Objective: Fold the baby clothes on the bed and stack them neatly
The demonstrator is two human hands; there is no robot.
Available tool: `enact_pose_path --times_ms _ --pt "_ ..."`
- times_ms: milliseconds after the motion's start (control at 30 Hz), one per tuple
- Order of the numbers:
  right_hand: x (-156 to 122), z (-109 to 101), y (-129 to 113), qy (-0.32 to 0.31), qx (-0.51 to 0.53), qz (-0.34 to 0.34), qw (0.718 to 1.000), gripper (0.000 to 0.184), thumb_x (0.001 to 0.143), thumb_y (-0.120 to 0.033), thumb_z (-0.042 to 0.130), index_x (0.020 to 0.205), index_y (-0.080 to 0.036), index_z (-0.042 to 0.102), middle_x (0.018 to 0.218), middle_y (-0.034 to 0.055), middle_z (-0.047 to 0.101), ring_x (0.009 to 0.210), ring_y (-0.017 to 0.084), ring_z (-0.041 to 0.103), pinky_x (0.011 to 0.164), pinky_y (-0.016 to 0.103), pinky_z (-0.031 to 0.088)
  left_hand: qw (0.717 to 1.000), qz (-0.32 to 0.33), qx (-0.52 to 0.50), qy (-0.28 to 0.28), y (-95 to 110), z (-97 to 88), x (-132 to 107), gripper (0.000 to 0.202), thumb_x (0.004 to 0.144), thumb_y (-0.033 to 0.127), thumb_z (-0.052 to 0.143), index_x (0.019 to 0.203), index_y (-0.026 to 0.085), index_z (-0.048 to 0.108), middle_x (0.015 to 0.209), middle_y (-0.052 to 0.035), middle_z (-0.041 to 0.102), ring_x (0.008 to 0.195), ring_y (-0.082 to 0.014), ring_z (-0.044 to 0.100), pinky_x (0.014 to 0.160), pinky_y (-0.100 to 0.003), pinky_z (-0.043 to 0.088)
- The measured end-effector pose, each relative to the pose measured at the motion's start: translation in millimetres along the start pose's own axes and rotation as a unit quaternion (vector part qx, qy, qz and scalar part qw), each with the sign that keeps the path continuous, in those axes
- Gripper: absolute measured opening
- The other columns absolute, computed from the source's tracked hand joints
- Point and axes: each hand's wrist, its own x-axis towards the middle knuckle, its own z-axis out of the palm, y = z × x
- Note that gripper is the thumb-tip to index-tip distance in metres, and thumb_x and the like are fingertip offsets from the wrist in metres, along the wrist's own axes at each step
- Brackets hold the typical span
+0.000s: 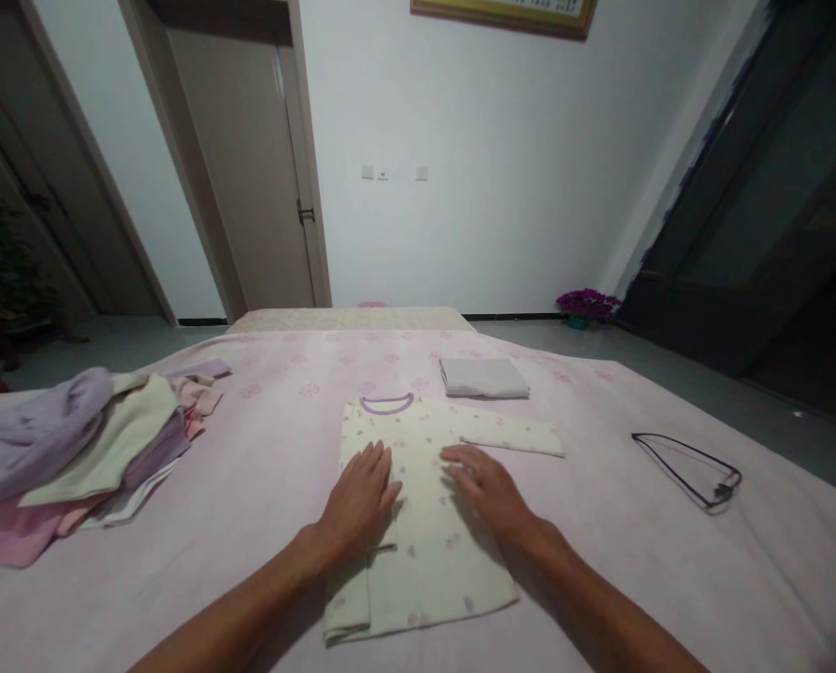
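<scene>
A pale yellow long-sleeved shirt [425, 570] with small prints and a purple neckband lies spread in front of me, collar away from me. Its left side is folded inward, with that sleeve lying down over the body. The right sleeve stretches out sideways across the bed. My left hand [366, 491] rests flat on the folded left side, fingers extended. Over the shirt's right side, below the outstretched sleeve, is my right hand [484, 481], its fingers apart and slightly curved, fingertips at the fabric. Neither hand grips anything.
A grey folded cloth [484, 378] lies beyond the shirt on the pink flowered sheet [264, 523]. Piled clothes [88, 449] in purple, cream and pink sit at the left. Black-framed glasses [691, 470] lie at the right. Purple flowers [587, 305] stand on the floor by the wall.
</scene>
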Motion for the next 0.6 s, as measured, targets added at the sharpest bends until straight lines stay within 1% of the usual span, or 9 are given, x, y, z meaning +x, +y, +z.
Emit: enact_pose_path --times_ms 67,100,133,200,267,333,400,500,600 --pt "14.0 -26.0 40.5 0.056 -0.092 0.081 0.991 0.038 0.094 -0.027 0.044 0.124 -0.017 0.064 0.134 0.0118 0.061 0.126 0.023 0.053 0.111 0.039 0.038 0.999 0.028 -0.006 -0.017 4.5 3.0 -14.2 0.061 0.097 0.047 0.041 0.15 0.017 0.04 0.16 -0.0138 0.03 0.149 -0.0293 0.024 0.121 -0.049 0.022" --pt "19.4 -38.7 59.9 0.078 -0.148 0.125 0.978 0.041 0.093 -0.026 0.042 0.127 -0.015 0.063 0.138 0.0129 0.057 0.13 0.023 0.049 0.113 0.038 0.034 0.999 0.034 -0.001 -0.022 5.8 3.8 -18.7 0.062 0.097 0.049 0.042 0.151 0.018 0.04 0.16 -0.0129 0.028 0.15 -0.0291 0.022 0.122 -0.05 0.019" --pt "23.4 -50.5 78.0 0.087 -0.201 0.17 0.961 0.045 0.093 -0.025 0.041 0.132 -0.015 0.059 0.142 0.0141 0.053 0.133 0.025 0.046 0.114 0.039 0.032 0.999 0.036 0.005 -0.027 6.7 4.3 -21.5 0.063 0.096 0.049 0.042 0.151 0.019 0.039 0.161 -0.0125 0.027 0.15 -0.0291 0.02 0.123 -0.05 0.017" --pt "28.4 -70.5 107.9 0.087 -0.271 0.269 0.92 0.05 0.093 -0.028 0.041 0.139 -0.012 0.053 0.146 0.0175 0.047 0.134 0.03 0.043 0.111 0.044 0.035 0.999 0.033 0.013 -0.031 7.6 4.6 -22.9 0.063 0.096 0.049 0.043 0.151 0.018 0.04 0.161 -0.013 0.026 0.151 -0.0291 0.019 0.123 -0.051 0.015" --pt "31.6 -84.9 127.8 0.063 -0.295 0.352 0.886 0.055 0.093 -0.034 0.043 0.142 -0.011 0.05 0.141 0.0213 0.05 0.129 0.034 0.047 0.104 0.047 0.04 0.999 0.03 0.011 -0.029 8.0 4.3 -21.2 0.063 0.095 0.048 0.044 0.15 0.018 0.04 0.16 -0.0136 0.026 0.15 -0.0292 0.019 0.123 -0.051 0.015" --pt "35.5 -94.7 137.8 0.052 -0.282 0.408 0.867 0.057 0.089 -0.036 0.049 0.14 -0.011 0.051 0.134 0.0235 0.054 0.126 0.037 0.049 0.098 0.048 0.043 0.999 0.029 0.001 -0.029 8.5 3.1 -18.3 0.062 0.095 0.047 0.045 0.15 0.019 0.042 0.16 -0.0133 0.028 0.15 -0.0293 0.02 0.123 -0.052 0.016" --pt "40.2 -101.8 140.4 0.055 -0.249 0.439 0.861 0.056 0.082 -0.033 0.056 0.134 -0.011 0.057 0.128 0.025 0.058 0.121 0.039 0.052 0.091 0.048 0.045 0.999 0.021 -0.011 -0.039 9.7 0.5 -15.8 0.061 0.093 0.046 0.049 0.148 0.02 0.044 0.159 -0.0132 0.03 0.15 -0.0298 0.022 0.122 -0.053 0.017" --pt "45.4 -110.0 137.5 0.056 -0.193 0.452 0.869 0.044 0.073 -0.026 0.062 0.115 -0.014 0.068 0.112 0.0222 0.067 0.104 0.035 0.063 0.08 0.041 0.048 0.998 -0.003 -0.032 -0.045 14.0 -5.3 -14.8 0.055 0.091 0.042 0.052 0.142 0.022 0.052 0.157 -0.0129 0.037 0.148 -0.0311 0.027 0.121 -0.055 0.018" --pt "48.3 -113.4 130.2 0.064 -0.144 0.433 0.887 0.029 0.069 -0.023 0.063 0.094 -0.013 0.072 0.09 0.0175 0.072 0.085 0.028 0.067 0.068 0.033 0.046 0.995 -0.004 -0.097 -0.016 22.3 -10.7 -16.9 0.047 0.09 0.037 0.052 0.135 0.025 0.06 0.151 -0.0096 0.047 0.144 -0.0305 0.037 0.121 -0.055 0.022"
